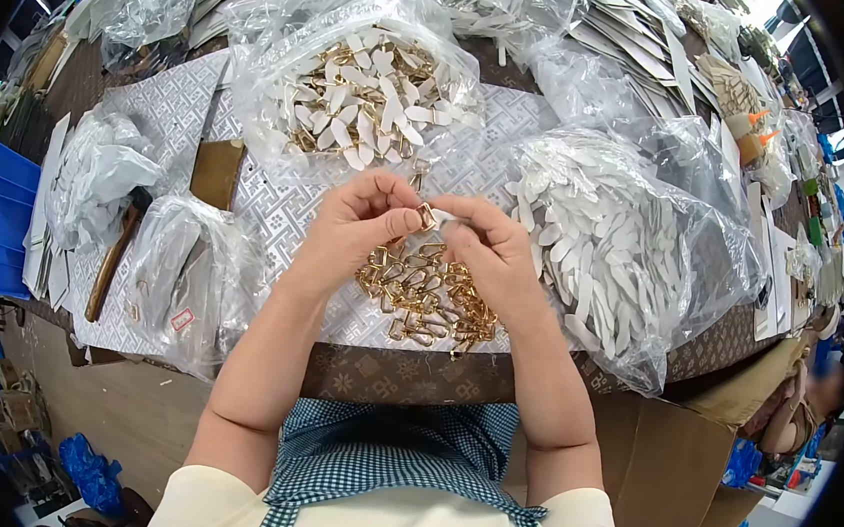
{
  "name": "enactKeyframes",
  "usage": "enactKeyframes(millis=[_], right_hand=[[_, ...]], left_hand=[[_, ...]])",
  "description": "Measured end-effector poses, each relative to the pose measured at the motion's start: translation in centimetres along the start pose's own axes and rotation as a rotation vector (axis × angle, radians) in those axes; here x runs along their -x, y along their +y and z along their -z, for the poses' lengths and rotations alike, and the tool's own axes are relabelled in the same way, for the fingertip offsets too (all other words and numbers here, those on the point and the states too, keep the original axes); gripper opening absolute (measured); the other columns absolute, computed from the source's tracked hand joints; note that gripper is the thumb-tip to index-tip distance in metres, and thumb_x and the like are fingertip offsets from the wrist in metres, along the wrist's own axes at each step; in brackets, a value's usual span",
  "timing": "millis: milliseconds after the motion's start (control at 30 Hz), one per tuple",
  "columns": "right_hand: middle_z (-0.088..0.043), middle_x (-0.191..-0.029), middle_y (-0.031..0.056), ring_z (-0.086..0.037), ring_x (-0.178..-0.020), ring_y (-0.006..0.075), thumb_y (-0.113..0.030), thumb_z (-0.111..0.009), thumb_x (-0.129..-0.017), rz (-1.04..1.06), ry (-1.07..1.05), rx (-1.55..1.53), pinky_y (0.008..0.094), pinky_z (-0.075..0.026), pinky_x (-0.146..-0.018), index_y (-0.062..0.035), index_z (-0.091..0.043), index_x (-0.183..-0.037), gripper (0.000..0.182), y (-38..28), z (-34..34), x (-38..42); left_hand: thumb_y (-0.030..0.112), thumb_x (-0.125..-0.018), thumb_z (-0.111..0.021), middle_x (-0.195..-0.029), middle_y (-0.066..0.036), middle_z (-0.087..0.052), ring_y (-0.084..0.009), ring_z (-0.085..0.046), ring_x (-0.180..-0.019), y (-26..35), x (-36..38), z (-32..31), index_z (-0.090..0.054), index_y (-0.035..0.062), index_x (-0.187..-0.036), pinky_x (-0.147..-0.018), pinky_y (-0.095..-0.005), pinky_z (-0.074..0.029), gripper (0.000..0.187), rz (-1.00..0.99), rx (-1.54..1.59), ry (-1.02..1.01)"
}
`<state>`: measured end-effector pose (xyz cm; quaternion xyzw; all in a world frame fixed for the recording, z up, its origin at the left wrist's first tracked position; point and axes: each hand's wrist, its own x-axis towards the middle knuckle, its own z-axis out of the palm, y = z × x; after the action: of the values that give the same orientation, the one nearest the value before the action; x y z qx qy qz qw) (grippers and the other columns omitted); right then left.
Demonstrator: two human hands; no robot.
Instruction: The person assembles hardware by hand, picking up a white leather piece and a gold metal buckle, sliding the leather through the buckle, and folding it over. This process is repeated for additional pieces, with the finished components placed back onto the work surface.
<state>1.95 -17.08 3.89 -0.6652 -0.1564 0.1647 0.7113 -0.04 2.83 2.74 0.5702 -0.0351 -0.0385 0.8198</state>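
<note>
Your left hand (371,217) has thumb and forefinger pinched narrow on a gold buckle (428,216), mid-frame, held up over the surface (380,373). Your right hand (496,248) comes in from the other side, fingers curled narrow, apparently on a small white tab (441,216) that meets the buckle; the fingers hide most of it, so can't tell how far it's through. Step in hand, my read: feeding the tab through the buckle and folding it over. Stock is close: loose buckle pile (429,294) just below your hands at centre, open bag of white tabs (609,245) right of centre. Pieces with tab and gold hardware together sit in the clear bag (364,98) at upper centre, so I'd guess that's the done lot. One gold piece (418,175) lies apart, just above your left fingertips. Next move calls for the left pinch steady and the buckle square to you, right fingers drawing the tab through and evening up the ends, then a clear path up to that bag. Watch for: tab slipping out if the right pinch loosens early, or a twist in the fold. Wooden-handled tool (117,262) at left is out of your way.
</note>
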Motion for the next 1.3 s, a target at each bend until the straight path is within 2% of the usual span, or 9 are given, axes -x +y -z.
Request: enactKeyframes(millis=[167,300,400,600,767,967,1200,1267,1300], right_hand=[[-0.063,-0.097,0.0044,-0.061,-0.079,0.0073,-0.004,-0.061,-0.092,0.056,0.022,-0.094,0.0221,-0.050,-0.071,-0.0034,-0.065,-0.120,0.028,0.1,-0.5,0.2],[-0.064,-0.101,0.0036,-0.060,-0.081,0.0079,-0.003,-0.065,-0.090,0.183,0.075,0.278,0.0218,-0.050,-0.070,-0.0036,-0.067,-0.120,0.030,0.0,-0.7,0.2],[-0.066,-0.099,0.0063,-0.062,-0.081,0.0100,-0.003,-0.067,-0.088,0.212,0.045,0.415,0.0242,-0.051,-0.068,-0.0052,-0.068,-0.118,0.030,-0.4,-0.6,0.1],[-0.069,-0.087,0.0061,-0.065,-0.072,0.0112,-0.007,-0.071,-0.084,0.308,0.101,0.489,0.0262,-0.052,-0.063,-0.0037,-0.069,-0.106,0.022,0.1,-1.1,0.1],[-0.069,-0.080,0.0060,-0.065,-0.069,0.0103,-0.008,-0.068,-0.083,0.311,0.127,0.484,0.0255,-0.051,-0.063,-0.0022,-0.067,-0.100,0.018,0.3,-1.3,0.0],[-0.064,-0.070,0.0020,-0.056,-0.062,0.0052,-0.008,-0.066,-0.084,0.253,0.098,0.442,0.0224,-0.045,-0.057,-0.0012,-0.065,-0.098,0.015,-0.1,-1.4,0.0],[-0.062,-0.069,-0.0010,-0.052,-0.064,0.0029,-0.011,-0.064,-0.088,0.138,0.169,0.456,0.0216,-0.043,-0.056,-0.0016,-0.064,-0.099,0.015,-0.4,-2.2,-0.2],[-0.061,-0.070,-0.0015,-0.051,-0.064,0.0025,-0.012,-0.064,-0.088,0.143,0.149,0.466,0.0215,-0.042,-0.057,-0.0017,-0.064,-0.100,0.015,-0.9,-2.0,-1.1],[-0.067,-0.074,0.0110,-0.065,-0.068,0.0159,-0.020,-0.064,-0.087,0.108,0.130,0.390,0.0318,-0.052,-0.063,0.0005,-0.063,-0.098,0.024,-1.6,-1.9,-1.7]], left_hand=[[0.007,-0.090,-0.071,-0.085,0.000,-0.065,-0.0058,-0.058,-0.075,0.1,0.3,-0.5,-0.066,0.0042,-0.097,-0.066,-0.0203,-0.047,0.010,0.000,-0.228,0.028],[0.007,-0.091,-0.068,-0.083,0.001,-0.064,-0.0057,-0.059,-0.073,0.0,0.2,-0.5,-0.066,0.0029,-0.096,-0.067,-0.0203,-0.048,0.007,-0.016,-0.480,0.079],[0.010,-0.088,-0.069,-0.075,0.004,-0.062,-0.0025,-0.054,-0.065,0.3,0.3,-1.0,-0.067,0.0017,-0.087,-0.056,-0.0174,-0.039,0.009,0.076,-0.349,0.110],[0.008,-0.090,-0.064,-0.074,0.001,-0.062,-0.0056,-0.059,-0.064,0.8,0.5,-1.1,-0.062,0.0015,-0.083,-0.057,-0.0203,-0.048,0.010,0.208,-0.139,0.016],[0.006,-0.090,-0.061,-0.075,-0.001,-0.062,-0.0069,-0.061,-0.064,0.9,0.4,-0.7,-0.060,0.0014,-0.085,-0.058,-0.0220,-0.051,0.007,0.176,-0.182,-0.006],[0.004,-0.090,-0.060,-0.076,-0.002,-0.062,-0.0079,-0.064,-0.066,1.0,0.4,-0.5,-0.059,0.0013,-0.084,-0.059,-0.0218,-0.052,0.007,0.165,-0.174,-0.022],[0.006,-0.092,-0.060,-0.079,-0.004,-0.065,-0.0107,-0.064,-0.067,1.1,0.4,-0.2,-0.059,0.0013,-0.089,-0.061,-0.0232,-0.052,0.006,0.116,-0.146,-0.025],[0.010,-0.094,-0.061,-0.082,-0.004,-0.065,-0.0103,-0.063,-0.070,1.3,0.3,-0.5,-0.061,0.0009,-0.094,-0.062,-0.0233,-0.052,0.009,0.099,-0.093,0.086],[0.012,-0.095,-0.062,-0.083,-0.004,-0.065,-0.0100,-0.063,-0.071,1.4,0.2,-0.5,-0.062,0.0007,-0.096,-0.062,-0.0234,-0.052,0.011,0.091,-0.070,0.141]])
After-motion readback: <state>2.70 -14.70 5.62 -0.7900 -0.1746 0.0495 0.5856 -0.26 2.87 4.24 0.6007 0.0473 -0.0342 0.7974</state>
